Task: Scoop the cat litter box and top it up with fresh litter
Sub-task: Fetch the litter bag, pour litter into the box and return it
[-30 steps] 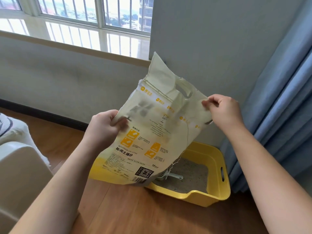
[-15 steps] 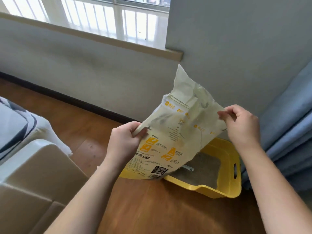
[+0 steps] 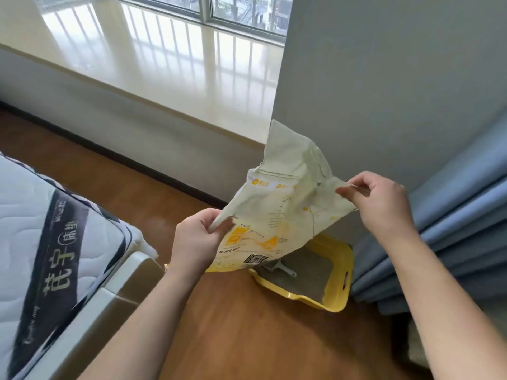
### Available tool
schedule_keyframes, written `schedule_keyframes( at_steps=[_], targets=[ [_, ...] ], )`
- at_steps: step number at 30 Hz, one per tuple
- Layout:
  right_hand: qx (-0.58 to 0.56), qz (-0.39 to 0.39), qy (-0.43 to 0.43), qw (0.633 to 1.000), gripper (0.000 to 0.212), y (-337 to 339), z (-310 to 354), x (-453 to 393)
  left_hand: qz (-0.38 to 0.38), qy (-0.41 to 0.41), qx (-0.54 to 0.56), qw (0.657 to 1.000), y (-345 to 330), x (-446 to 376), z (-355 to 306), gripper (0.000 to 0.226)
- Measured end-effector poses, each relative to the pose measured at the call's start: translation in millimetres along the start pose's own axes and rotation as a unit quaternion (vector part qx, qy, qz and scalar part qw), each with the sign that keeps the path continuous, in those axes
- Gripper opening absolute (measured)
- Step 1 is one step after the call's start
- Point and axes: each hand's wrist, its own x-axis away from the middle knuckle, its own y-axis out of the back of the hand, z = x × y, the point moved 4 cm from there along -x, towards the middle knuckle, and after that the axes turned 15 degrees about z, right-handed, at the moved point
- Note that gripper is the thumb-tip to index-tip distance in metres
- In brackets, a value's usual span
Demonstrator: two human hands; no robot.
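Observation:
A cream and yellow litter bag (image 3: 277,212) hangs limp in the air over the left end of the yellow litter box (image 3: 346,259). My left hand (image 3: 197,237) pinches the bag's left edge. My right hand (image 3: 381,204) pinches its right edge, higher up. The bag looks flat and nearly empty. Grey litter (image 3: 310,272) fills the box, and a pale scoop (image 3: 282,268) lies in it, partly hidden by the bag. The box stands on the wooden floor against the wall.
A mattress (image 3: 49,237) on a pale bed frame (image 3: 131,281) fills the left foreground. Blue curtains (image 3: 450,242) hang right of the box. A wide window sill (image 3: 170,67) runs along the back wall. Bare wooden floor (image 3: 247,330) lies in front of the box.
The view has swung left and pulled back, showing the mattress and the sill. Both hands still hold the bag, which now sits lower and further right in the view.

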Motion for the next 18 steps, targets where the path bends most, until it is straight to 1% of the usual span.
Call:
schedule_keyframes(
  at_steps=[3,7,9,11,14,18],
  targets=[
    [-0.001,0.025,-0.001,1.0,0.019,43.9,46.8,8.3,0.004,0.017,0.021,1.0,34.1,14.6,-42.3,0.015],
    [0.005,0.059,0.019,0.998,0.021,96.2,112.6,28.2,0.006,0.024,0.01,1.0,80.0,51.0,-95.9,0.017],
    [0.021,0.05,0.035,0.998,0.022,122.3,138.0,40.9,0.014,0.038,-0.004,0.999,99.2,73.2,-114.0,0.024],
    [0.032,0.046,0.04,0.998,0.02,147.9,162.9,56.3,0.009,0.068,0.012,0.998,118.3,102.4,-122.2,0.026],
    [0.036,0.051,0.053,0.997,0.02,176.3,202.2,77.1,0.016,0.068,0.03,0.997,145.4,139.4,-138.3,0.017],
    [0.06,0.059,0.074,0.994,0.021,199.8,258.3,107.7,0.032,0.08,0.021,0.996,177.2,182.3,-167.9,0.007]
  ],
)
